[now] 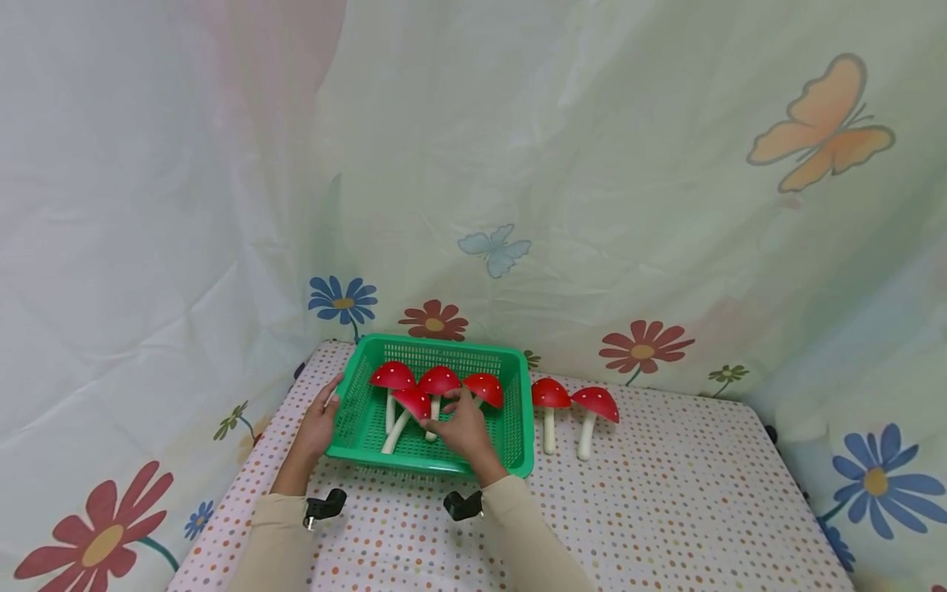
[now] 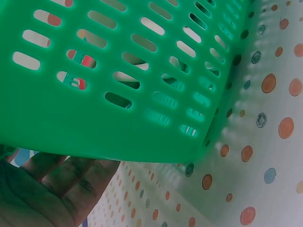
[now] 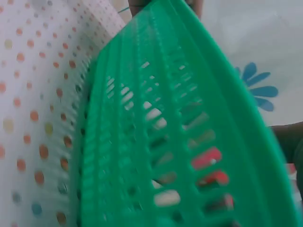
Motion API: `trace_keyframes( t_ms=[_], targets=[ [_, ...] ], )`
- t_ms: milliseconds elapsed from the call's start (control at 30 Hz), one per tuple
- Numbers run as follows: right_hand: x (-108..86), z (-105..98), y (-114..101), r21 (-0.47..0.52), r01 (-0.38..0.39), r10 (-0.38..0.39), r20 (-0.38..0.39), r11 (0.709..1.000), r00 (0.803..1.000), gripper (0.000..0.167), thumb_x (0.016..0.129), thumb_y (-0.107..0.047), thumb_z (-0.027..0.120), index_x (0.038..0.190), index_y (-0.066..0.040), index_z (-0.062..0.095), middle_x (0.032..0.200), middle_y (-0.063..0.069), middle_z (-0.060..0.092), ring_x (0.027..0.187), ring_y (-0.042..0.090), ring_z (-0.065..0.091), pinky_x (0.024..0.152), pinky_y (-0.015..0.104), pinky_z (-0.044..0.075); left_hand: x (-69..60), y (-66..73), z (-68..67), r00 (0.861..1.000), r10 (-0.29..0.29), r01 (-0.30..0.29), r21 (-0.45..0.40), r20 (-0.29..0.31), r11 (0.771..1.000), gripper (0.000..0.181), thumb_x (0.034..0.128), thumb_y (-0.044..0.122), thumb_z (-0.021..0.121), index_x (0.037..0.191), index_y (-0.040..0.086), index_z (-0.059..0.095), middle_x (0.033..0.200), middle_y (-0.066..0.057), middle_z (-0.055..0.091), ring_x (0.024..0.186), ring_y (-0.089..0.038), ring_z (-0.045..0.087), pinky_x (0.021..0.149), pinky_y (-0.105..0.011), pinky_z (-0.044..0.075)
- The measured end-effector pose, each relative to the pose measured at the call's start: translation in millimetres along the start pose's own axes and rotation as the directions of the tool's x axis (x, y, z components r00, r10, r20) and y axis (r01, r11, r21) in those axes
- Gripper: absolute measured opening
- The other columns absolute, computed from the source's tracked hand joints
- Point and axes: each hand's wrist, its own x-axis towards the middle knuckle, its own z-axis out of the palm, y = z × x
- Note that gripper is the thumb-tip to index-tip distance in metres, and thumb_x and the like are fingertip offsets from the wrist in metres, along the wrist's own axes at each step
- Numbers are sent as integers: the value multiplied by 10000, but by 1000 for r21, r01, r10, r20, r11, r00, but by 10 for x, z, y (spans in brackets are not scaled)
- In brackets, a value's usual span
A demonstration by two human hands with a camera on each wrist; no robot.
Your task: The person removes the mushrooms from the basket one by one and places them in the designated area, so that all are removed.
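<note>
My left hand (image 1: 316, 426) grips the left rim of a green slotted basket (image 1: 436, 464), thumb over the edge; in the left wrist view, the left hand's fingers (image 2: 78, 182) pass beneath the basket's rim (image 2: 85, 137). Inside lie several red-capped mushrooms with white stems. My right hand (image 1: 466, 427) reaches over the front rim, its thumb beside the front mushroom's cap (image 1: 413, 402), its fingers between the middle cap (image 1: 439, 380) and the right cap (image 1: 484, 388). A gap shows between thumb and fingers. The basket wall (image 3: 189, 113) fills much of the right wrist view.
Two more mushrooms, one (image 1: 550, 415) beside the basket and another (image 1: 588, 423) farther right, lie on the dotted tablecloth (image 1: 666, 493). A curtain (image 1: 636, 205) printed with flowers and butterflies hangs behind the table.
</note>
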Motion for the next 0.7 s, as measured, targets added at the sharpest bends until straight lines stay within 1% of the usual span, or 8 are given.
trace_keyframes(
  t_ms=[67,133,267,333,433,467,533,700],
  targets=[
    [29,54,-1,-9,-42,43,63,999,997,611,777,-205,848,1223,10,490,1065,198,655,858,236,617,617,310,481,3,-3,15,1000,-3,3,1,3,1000,483,1098,245,285,1578,268,236,1660,-127,134,1515,-406,127,1181,-633,155],
    [63,96,6,-20,-93,95,105,995,990,602,768,-187,852,1206,15,491,1009,179,667,789,224,627,598,311,495,4,-3,28,1000,-5,5,4,10,1000,483,1097,259,286,1577,275,235,1661,-123,134,1513,-409,133,1179,-634,162],
    [136,159,16,-50,-153,159,153,987,975,521,767,-144,845,1147,30,533,913,129,652,629,202,613,539,323,522,-11,22,37,1000,-8,7,12,14,1000,486,1096,283,284,1579,269,232,1657,-145,135,1504,-431,139,1171,-644,167],
    [169,197,24,-89,-153,167,170,984,971,391,769,-138,843,1028,28,603,834,101,644,574,188,597,519,315,523,-21,33,26,1000,-11,11,14,11,1000,486,1096,276,284,1579,269,232,1656,-150,134,1505,-431,133,1172,-643,164],
    [206,252,34,-171,-129,159,174,977,972,229,776,-150,836,768,-25,644,657,46,600,525,161,550,504,284,477,-24,30,-3,1000,-17,17,16,5,1000,484,1097,267,282,1578,280,232,1658,-142,134,1510,-421,125,1177,-637,159],
    [215,267,35,-203,-119,155,172,972,973,244,781,-158,831,690,-55,630,600,26,573,518,149,527,502,270,452,-23,28,-11,1000,-19,18,18,5,1000,484,1097,271,279,1578,285,229,1659,-140,131,1511,-420,122,1177,-636,158],
    [227,280,31,-255,-108,151,157,961,976,314,787,-167,821,606,-93,575,541,-1,509,517,143,479,505,267,397,-20,24,-22,1000,-19,19,20,5,1000,485,1097,281,273,1579,292,223,1659,-140,126,1511,-421,120,1177,-637,155],
    [223,266,25,-321,-107,153,125,941,980,351,785,-155,804,572,-113,528,531,-6,470,534,163,453,514,285,351,-15,6,-12,999,-33,33,14,12,999,486,1096,306,270,1578,320,214,1664,-124,115,1514,-415,115,1180,-636,145]
  ],
)
